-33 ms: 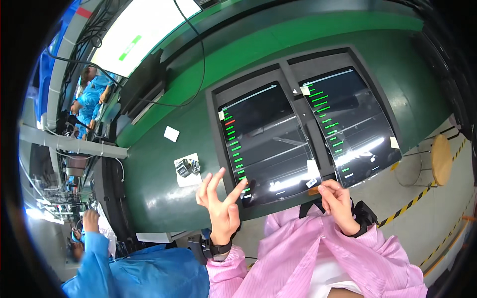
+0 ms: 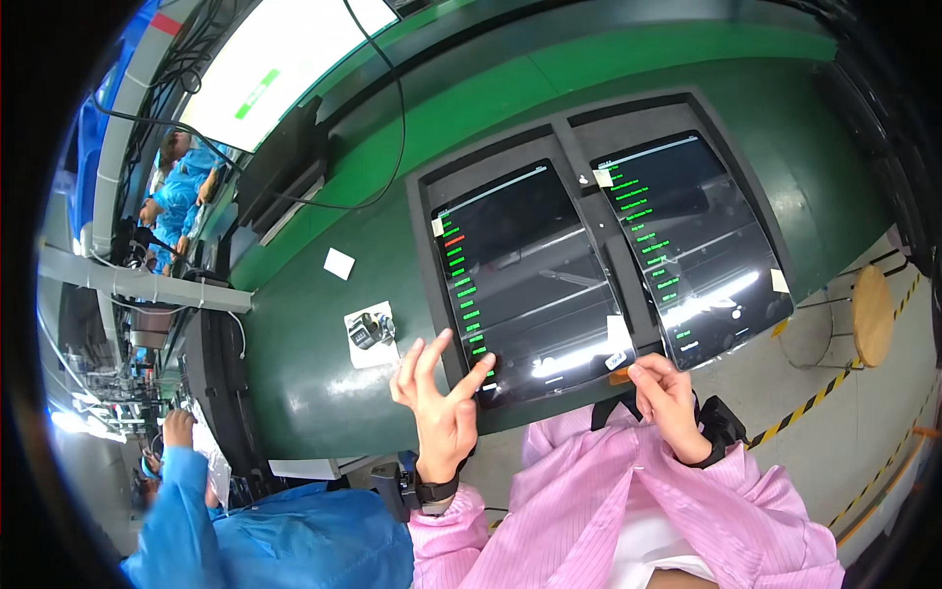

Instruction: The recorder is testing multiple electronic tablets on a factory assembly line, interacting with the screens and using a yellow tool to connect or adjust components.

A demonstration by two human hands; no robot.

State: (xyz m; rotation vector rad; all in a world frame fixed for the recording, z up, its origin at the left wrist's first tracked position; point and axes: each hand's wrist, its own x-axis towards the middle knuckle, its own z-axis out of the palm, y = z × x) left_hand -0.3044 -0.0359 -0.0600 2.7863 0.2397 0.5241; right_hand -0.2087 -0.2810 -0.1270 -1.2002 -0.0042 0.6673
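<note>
Two black tablets lie side by side in a dark grey tray (image 2: 428,265) on the green table. Rows of green text run down the left side of each screen; one row on the left tablet (image 2: 530,285) is red. My left hand (image 2: 440,417) is open, its fingers spread. Its index fingertip is at the lower left of the left tablet, over the text rows. At that tablet's lower right corner, my right hand (image 2: 667,401) has thumb and fingers pressed together; what lies between them is hidden. The right tablet (image 2: 702,260) is apart from both hands.
A small dark device (image 2: 369,332) rests on a white pad left of the tray, with a white paper square (image 2: 339,264) behind it. A black cable (image 2: 397,128) hangs over the table. At left sits a co-worker in a blue sleeve (image 2: 182,491). A round stool (image 2: 871,316) stands at right.
My left hand has shifted very slightly to the right, its index finger still at the left tablet's text rows. The co-worker's raised hand and sleeve have moved a little. My right hand stays put.
</note>
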